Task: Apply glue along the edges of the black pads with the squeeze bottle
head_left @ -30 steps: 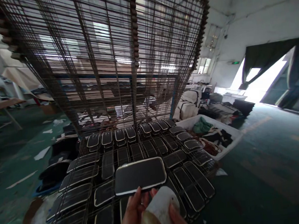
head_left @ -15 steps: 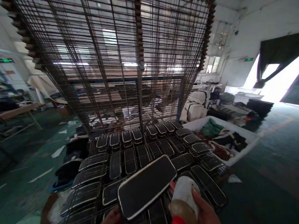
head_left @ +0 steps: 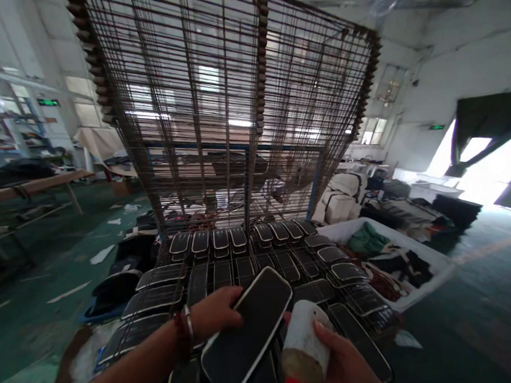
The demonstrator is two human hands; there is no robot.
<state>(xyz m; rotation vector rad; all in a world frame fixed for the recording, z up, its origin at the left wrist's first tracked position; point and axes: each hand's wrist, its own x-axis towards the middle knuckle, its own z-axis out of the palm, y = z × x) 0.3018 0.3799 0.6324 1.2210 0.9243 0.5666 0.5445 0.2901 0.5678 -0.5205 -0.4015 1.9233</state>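
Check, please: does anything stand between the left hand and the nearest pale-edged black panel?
Nothing visible does: the left hand holds the black panel at its left edge. The white bottle in the right hand is on the panel's other side.

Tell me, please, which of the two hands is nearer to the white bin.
Right. The right hand, gripping the bottle, is below-left of the white bin in view; the left hand, on the black panel, is farther left.
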